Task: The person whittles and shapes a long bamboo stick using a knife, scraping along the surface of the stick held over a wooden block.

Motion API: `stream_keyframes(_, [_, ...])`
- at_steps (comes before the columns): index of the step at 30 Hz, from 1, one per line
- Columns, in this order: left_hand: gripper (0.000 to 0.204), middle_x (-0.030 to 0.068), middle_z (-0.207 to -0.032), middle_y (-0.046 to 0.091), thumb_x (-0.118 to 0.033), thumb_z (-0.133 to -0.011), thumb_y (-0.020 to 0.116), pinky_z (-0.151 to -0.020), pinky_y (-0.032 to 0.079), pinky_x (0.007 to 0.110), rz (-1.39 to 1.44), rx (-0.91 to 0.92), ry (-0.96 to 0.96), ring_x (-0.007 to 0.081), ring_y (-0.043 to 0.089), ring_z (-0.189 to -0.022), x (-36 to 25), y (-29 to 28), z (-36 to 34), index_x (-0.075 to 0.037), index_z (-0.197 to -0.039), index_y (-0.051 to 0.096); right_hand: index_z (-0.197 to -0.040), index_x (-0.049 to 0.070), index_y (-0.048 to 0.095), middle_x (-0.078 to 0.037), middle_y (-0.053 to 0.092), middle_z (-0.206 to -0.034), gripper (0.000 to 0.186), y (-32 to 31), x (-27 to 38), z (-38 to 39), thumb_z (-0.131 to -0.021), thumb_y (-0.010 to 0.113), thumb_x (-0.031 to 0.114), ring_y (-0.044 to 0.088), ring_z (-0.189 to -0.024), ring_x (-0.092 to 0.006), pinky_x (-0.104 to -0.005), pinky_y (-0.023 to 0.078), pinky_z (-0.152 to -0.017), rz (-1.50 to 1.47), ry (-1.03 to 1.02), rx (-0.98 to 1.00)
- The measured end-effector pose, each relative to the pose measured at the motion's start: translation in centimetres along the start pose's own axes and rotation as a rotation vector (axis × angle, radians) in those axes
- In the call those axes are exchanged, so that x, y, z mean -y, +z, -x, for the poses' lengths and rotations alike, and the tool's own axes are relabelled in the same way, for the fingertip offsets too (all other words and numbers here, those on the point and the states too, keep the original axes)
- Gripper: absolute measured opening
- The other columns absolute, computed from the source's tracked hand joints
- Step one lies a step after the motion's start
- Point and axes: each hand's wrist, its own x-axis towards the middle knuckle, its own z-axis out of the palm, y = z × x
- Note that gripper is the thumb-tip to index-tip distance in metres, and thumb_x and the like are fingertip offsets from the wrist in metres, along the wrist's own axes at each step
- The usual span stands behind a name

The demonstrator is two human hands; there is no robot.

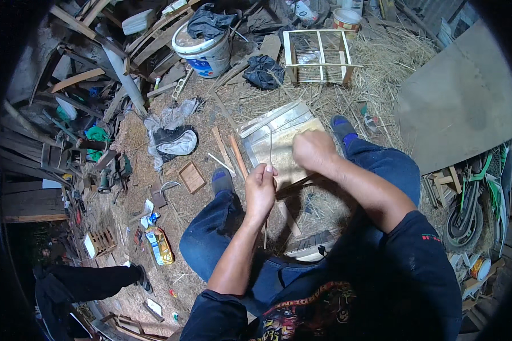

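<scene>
My left hand [260, 190] is closed round a thin pale stick [271, 149], which points up and away between thumb and fingers. To its right my right hand [314, 151] makes a fist above the board; whatever it may hold is hidden by the fingers. Under both hands, between my feet, lies a low flat board [261, 149], its right part strewn with yellowish dust or shavings. Along the board's left side, an orange-brown wooden strip [238, 156] rests on the ground.
A slatted wooden cage [320, 57] stands beyond the board, with a white bucket [203, 54] to its left. A small wooden tray [192, 177] and a yellow bottle [160, 245] lie left. At lower left shows another person's dark-trousered leg [96, 282]. A grey sheet [461, 102] leans right.
</scene>
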Motion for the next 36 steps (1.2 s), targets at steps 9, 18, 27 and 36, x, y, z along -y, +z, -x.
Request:
stream_keyframes(9, [0.029, -0.0037, -0.055, 0.044, -0.023, -0.104, 0.052, -0.047, 0.032, 0.027, -0.139, -0.019, 0.037, 0.0054, 0.04, -0.05, -0.6, -0.7, 0.5, 0.001, -0.096, 0.066, -0.08, 0.003, 0.074, -0.02, 0.071, -0.077, 0.022, -0.9, 0.0, 0.9, -0.077, 0.061, 0.02, 0.072, -0.072, -0.0375, -0.049, 0.057, -0.067, -0.15, 0.013, -0.128])
stream_keyframes(18, [0.031, 0.0004, -0.055, 0.049, -0.023, -0.1, 0.058, -0.048, 0.035, 0.03, -0.346, -0.114, 0.23, 0.0078, 0.044, -0.052, -0.6, 0.0, 1.0, 0.003, -0.089, 0.07, -0.079, 0.002, 0.074, -0.022, 0.071, -0.079, 0.02, 0.2, 1.8, 1.8, -0.076, 0.061, 0.017, 0.072, -0.076, -0.0366, -0.0473, 0.058, -0.068, -0.089, -0.082, -0.057])
stream_keyframes(27, [0.03, -0.0046, -0.055, 0.045, -0.021, -0.104, 0.052, -0.047, 0.031, 0.026, -0.172, 0.008, 0.088, 0.0044, 0.04, -0.05, -0.1, -1.3, 1.3, 0.002, -0.093, 0.068, -0.092, 0.003, 0.075, -0.018, 0.073, -0.085, 0.028, -1.0, -7.2, -3.3, -0.084, 0.063, 0.026, 0.072, -0.083, -0.0344, -0.0476, 0.057, -0.076, -0.114, 0.326, -0.15])
stream_keyframes(36, [0.031, -0.0053, -0.058, 0.048, -0.031, -0.106, 0.05, -0.038, 0.025, 0.021, 0.254, -0.001, 0.016, 0.0025, 0.036, -0.041, -2.4, -1.3, 0.6, -0.005, -0.114, 0.066, -0.09, -0.001, 0.065, -0.014, 0.068, -0.084, 0.048, -2.4, -1.1, 0.5, -0.087, 0.07, 0.047, 0.066, -0.082, -0.0241, -0.0382, 0.051, -0.076, -0.687, -0.049, -0.349])
